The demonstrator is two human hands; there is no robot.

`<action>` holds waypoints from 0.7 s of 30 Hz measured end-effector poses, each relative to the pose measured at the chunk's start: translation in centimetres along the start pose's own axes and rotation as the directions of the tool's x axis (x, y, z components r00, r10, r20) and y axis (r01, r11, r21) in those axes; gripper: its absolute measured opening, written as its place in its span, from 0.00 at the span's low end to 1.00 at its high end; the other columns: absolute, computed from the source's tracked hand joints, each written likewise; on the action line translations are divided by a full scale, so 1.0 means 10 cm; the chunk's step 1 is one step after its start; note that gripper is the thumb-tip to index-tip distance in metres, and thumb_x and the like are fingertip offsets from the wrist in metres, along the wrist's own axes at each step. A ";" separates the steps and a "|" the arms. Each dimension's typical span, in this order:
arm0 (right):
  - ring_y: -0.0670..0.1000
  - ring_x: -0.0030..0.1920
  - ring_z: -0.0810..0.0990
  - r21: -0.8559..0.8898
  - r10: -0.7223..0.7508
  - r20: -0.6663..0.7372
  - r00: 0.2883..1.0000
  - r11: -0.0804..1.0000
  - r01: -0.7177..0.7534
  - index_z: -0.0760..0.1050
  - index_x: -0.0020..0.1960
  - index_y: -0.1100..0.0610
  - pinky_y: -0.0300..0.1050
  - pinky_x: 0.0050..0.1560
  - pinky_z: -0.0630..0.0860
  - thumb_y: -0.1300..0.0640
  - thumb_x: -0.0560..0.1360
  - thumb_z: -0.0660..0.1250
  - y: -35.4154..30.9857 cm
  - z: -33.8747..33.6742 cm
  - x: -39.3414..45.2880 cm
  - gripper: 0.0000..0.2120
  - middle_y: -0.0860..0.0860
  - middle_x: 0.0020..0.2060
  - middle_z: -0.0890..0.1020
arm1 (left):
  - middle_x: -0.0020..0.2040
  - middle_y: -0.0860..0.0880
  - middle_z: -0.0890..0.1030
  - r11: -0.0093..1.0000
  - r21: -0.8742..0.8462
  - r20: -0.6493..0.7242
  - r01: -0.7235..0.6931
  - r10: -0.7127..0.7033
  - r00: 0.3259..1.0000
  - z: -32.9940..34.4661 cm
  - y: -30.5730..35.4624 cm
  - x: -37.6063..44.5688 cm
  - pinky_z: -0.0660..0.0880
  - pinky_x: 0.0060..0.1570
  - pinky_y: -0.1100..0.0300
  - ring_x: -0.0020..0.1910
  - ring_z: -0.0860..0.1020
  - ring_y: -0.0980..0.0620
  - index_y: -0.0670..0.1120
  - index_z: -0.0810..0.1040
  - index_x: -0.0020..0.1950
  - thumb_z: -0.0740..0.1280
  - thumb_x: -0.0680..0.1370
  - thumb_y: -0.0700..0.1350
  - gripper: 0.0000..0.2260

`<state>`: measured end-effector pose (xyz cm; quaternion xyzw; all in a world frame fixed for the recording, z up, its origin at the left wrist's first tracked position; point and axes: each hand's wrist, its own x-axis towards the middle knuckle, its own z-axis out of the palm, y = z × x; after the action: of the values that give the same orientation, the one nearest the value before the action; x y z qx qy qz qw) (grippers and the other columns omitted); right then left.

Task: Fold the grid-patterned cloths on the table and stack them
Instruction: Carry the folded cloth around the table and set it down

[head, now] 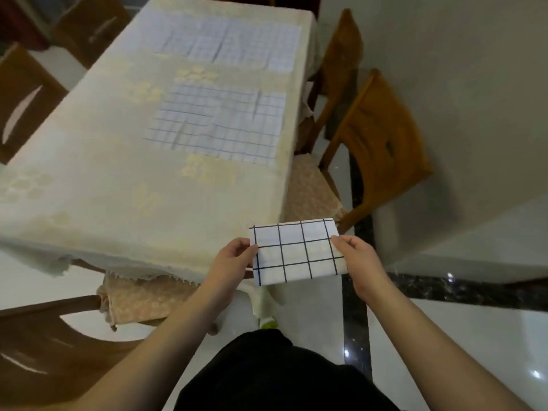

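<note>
**A:** So where's this one at? The table [89, 161] with the cream tablecloth is filling most of the upper left of the frame, and I'm still seeing cloths lying flat on it.

**B:** Yeah, two of them. The far grid cloth [228, 44] is lying spread open near the top centre, and the nearer grid cloth [216, 126] is lying open right in the middle of the frame, a bit wrinkled. Neither is looking folded to me, so I'd say both are waiting their turn.

**A:** And the wooden chairs [376, 134] along the right side, anything on those?

**B:** Nope, just seat cushions as far as I can tell. The action is happening lower centre: the person is holding a folded grid cloth [298, 252] up in the air, just off the table's near right corner, not touching the tabletop.

**A:** Both hands on it?

**B:** Yep. The left hand [234, 256] is pinching the left edge and the right hand [355, 256] is pinching the right edge, thumbs on top. It's down to a small neat rectangle.

**A:** So progress-wise?

**B:** My guess: one cloth is basically done and is needing a spot on the table to start the stack. I'm not seeing any stack yet, so that's one of three folded, two left to fold, and all the stacking to go.
</note>
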<state>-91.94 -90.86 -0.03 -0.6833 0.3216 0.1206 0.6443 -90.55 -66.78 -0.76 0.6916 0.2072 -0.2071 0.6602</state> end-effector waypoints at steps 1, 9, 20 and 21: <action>0.54 0.50 0.83 -0.029 0.002 0.012 1.000 1.000 -0.001 0.79 0.54 0.54 0.52 0.54 0.80 0.51 0.79 0.66 -0.09 0.06 0.10 0.09 0.54 0.48 0.84 | 0.36 0.48 0.79 1.000 -0.019 -0.010 0.009 -0.009 1.000 -0.03 0.05 0.07 0.79 0.39 0.53 0.36 0.79 0.49 0.43 0.77 0.47 0.63 0.81 0.42 0.06; 0.48 0.44 0.83 -0.180 -0.016 0.170 0.985 0.983 0.047 0.77 0.58 0.55 0.37 0.38 0.76 0.58 0.78 0.66 -0.65 0.59 0.72 0.09 0.51 0.47 0.84 | 0.45 0.41 0.82 0.997 -0.071 -0.126 0.024 -0.033 0.992 -0.32 0.26 0.64 0.82 0.44 0.48 0.42 0.82 0.43 0.37 0.76 0.54 0.64 0.81 0.43 0.09; 0.49 0.45 0.77 -0.483 -0.019 0.426 0.905 0.841 0.245 0.75 0.62 0.61 0.35 0.39 0.71 0.60 0.77 0.68 -0.93 1.30 1.76 0.14 0.53 0.48 0.79 | 0.39 0.45 0.76 0.949 -0.284 -0.368 0.134 -0.237 0.899 -0.34 -0.05 0.93 0.80 0.40 0.55 0.36 0.77 0.49 0.42 0.74 0.46 0.66 0.79 0.40 0.03; 0.50 0.47 0.77 -0.510 -0.009 0.456 0.890 0.817 0.269 0.75 0.61 0.61 0.36 0.39 0.71 0.61 0.77 0.68 -0.95 1.37 1.85 0.13 0.55 0.49 0.79 | 0.40 0.45 0.76 0.938 -0.314 -0.391 0.149 -0.271 0.880 -0.29 -0.08 0.94 0.80 0.41 0.55 0.36 0.77 0.49 0.41 0.74 0.47 0.66 0.79 0.40 0.03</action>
<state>-68.71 -83.36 -5.06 -0.8195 0.0685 0.3095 0.4775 -83.20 -63.68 -6.56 0.5949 0.4481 -0.0906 0.6611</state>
